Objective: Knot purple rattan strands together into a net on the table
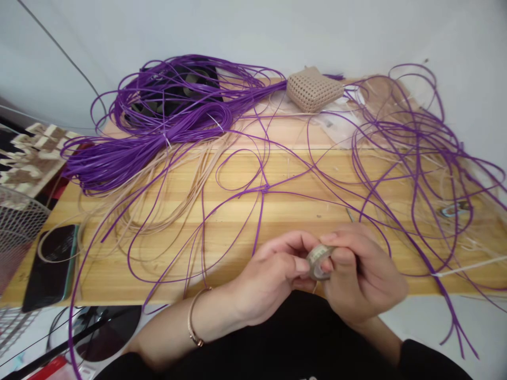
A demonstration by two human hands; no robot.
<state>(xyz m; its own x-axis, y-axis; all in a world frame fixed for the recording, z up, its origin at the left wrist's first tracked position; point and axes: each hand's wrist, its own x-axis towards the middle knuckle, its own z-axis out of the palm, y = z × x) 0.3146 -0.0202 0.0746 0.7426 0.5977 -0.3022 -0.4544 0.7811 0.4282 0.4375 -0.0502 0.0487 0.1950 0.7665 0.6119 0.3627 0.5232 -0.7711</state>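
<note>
A small yellowish-grey roll of tape (318,257) is held up over the front edge of the table, between my two hands. The thumb and fingers of my left hand (273,274) pinch its near left edge. My right hand (362,272) grips the roll from the other side, a fingertip showing at its central hole. Faint marks show on its outer face, too small to read. Just beyond my hands, thin purple strands (266,188) cross in a small woven knot on the wooden table (293,211).
A thick purple bundle of cord (119,150) lies at the back left, over beige strands (186,203). A beige woven pouch (315,91) stands at the back. Tangled purple strands (415,158) cover the right side. A phone (53,264) lies front left beside a wire basket (19,227).
</note>
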